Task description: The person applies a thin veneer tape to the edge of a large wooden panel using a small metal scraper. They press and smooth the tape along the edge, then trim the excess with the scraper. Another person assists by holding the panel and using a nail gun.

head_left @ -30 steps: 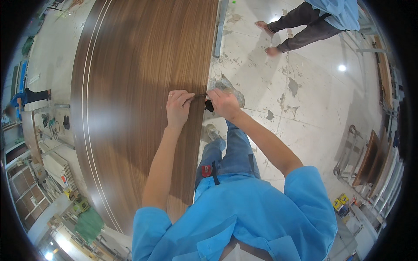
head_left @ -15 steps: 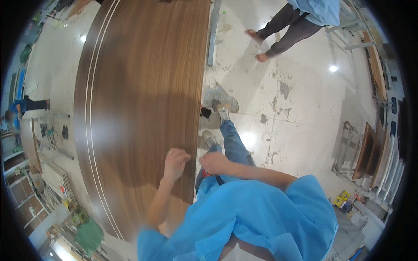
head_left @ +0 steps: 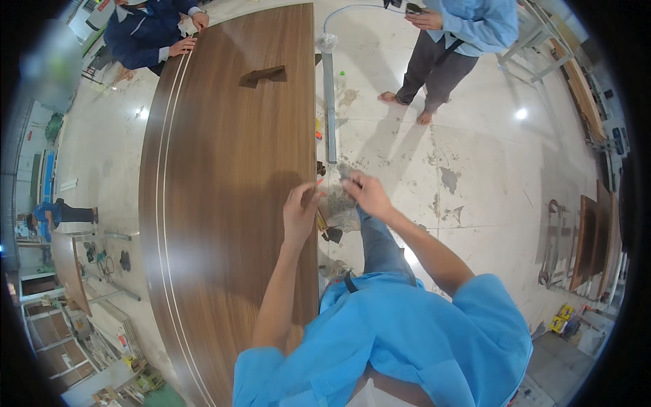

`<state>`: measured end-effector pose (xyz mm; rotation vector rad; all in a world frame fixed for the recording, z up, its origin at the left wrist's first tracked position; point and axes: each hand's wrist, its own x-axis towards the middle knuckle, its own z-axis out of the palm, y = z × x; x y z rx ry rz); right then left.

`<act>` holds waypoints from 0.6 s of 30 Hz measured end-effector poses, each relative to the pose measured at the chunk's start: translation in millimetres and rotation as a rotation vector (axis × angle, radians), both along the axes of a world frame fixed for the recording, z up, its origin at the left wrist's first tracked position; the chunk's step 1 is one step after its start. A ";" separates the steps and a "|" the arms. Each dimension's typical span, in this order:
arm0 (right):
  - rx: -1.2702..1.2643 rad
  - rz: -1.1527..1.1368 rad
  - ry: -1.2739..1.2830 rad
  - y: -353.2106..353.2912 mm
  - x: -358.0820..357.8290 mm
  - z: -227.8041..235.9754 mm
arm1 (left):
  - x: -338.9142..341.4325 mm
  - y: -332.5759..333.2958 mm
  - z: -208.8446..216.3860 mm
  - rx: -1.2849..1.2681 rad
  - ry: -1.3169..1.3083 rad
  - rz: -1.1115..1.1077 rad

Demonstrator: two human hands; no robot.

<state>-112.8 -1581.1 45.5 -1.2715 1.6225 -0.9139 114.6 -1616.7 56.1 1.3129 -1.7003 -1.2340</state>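
Observation:
A long wood-grain panel (head_left: 224,176) with two pale lines along its left side lies before me. My left hand (head_left: 302,211) is over the panel's right edge, fingers closed in a pinch. A tiny orange-red tip shows at its fingertips; what it belongs to I cannot make out. To the right, past the edge and above the floor, my right hand (head_left: 368,195) is closed too. Something grey and blurred shows at its fingertips, too unclear to name. Farther up the panel lies a folded dark-brown piece (head_left: 263,76).
A co-worker's hands (head_left: 183,46) rest on the panel's far left edge. Another person (head_left: 441,61) stands barefoot at the far right, holding a small dark object. A grey metal bar (head_left: 330,108) runs beside the panel. Brown boards (head_left: 586,237) lean at the right.
Both hands have moved forward and farther apart. My view has shifted forward, bringing in the panel's far end, the brown piece and the co-worker's hands. The barefoot person's legs have moved.

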 end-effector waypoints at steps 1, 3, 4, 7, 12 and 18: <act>-0.026 -0.043 -0.091 -33.3 -16.6 -3.4 | -13.5 -26.6 -6.3 -0.066 -0.096 -0.009; -0.114 -0.121 -0.119 -108.4 -49.3 -11.9 | -43.9 -92.4 -20.5 -0.247 -0.266 -0.019; -0.171 -0.152 -0.132 -154.6 -67.9 -17.0 | -56.3 -129.4 -26.7 -0.265 -0.339 -0.017; -0.178 -0.201 0.015 -312.2 -125.6 -34.8 | -84.2 -246.9 -43.8 -0.418 -0.508 0.027; -0.368 -0.168 0.282 -566.1 -206.7 -54.3 | -115.9 -372.9 -52.7 -0.473 -0.680 0.082; -0.438 -0.049 0.694 -764.4 -246.0 -63.9 | -121.8 -392.6 -49.8 -0.408 -0.714 0.090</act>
